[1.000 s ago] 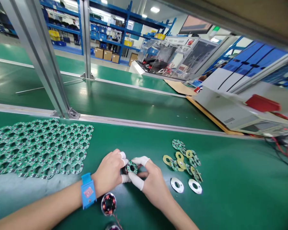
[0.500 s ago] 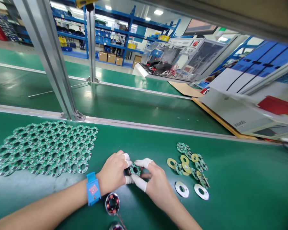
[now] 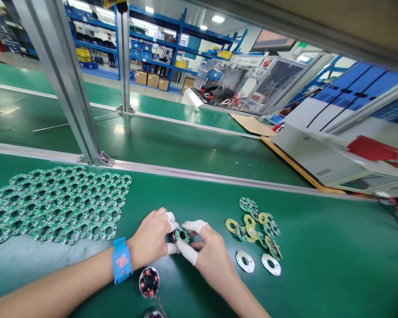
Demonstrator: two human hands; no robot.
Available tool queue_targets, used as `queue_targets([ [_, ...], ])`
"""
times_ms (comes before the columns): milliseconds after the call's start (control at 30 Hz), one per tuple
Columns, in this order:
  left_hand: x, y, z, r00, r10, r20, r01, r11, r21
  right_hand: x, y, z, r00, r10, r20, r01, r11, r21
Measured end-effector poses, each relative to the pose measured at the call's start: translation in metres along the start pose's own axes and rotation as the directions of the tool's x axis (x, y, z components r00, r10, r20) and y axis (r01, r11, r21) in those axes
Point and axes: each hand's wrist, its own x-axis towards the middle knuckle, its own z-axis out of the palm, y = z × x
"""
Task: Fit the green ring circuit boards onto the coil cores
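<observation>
A round green circuit board (image 3: 181,234) sits on a dark round part between my hands, above the green bench. My left hand (image 3: 154,234), with white finger cots and a blue wrist strap (image 3: 122,260), grips the dark part from the left. My right hand (image 3: 205,247), also in finger cots, pinches the board at its right edge. Just below my left hand stands a round motor part with copper windings (image 3: 149,282); another one is cut off at the bottom edge.
Many ring-shaped boards (image 3: 61,203) lie in rows at the left. Right of my hands are a pile of boards and yellow rings (image 3: 251,232) and two white rings (image 3: 245,261). A metal post (image 3: 63,84) rises from the bench's rail.
The whole view has shifted slightly, so things on the bench appear a little further left. Both hands keep their hold on the board and the dark part.
</observation>
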Motion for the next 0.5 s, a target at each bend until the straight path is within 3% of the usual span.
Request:
queue_targets([
  [300, -0.002, 0.001, 0.003, 0.999, -0.038, -0.031, 0.039, 0.998, 0.044, 0.000, 0.002, 0.001, 0.996, -0.083, -0.014, 0.083, 0.996, -0.019],
  [500, 0.000, -0.006, 0.001, 0.995, 0.008, -0.098, -0.007, 1.000, 0.009, -0.003, 0.018, -0.004, 0.981, -0.162, 0.108, 0.164, 0.986, -0.010],
])
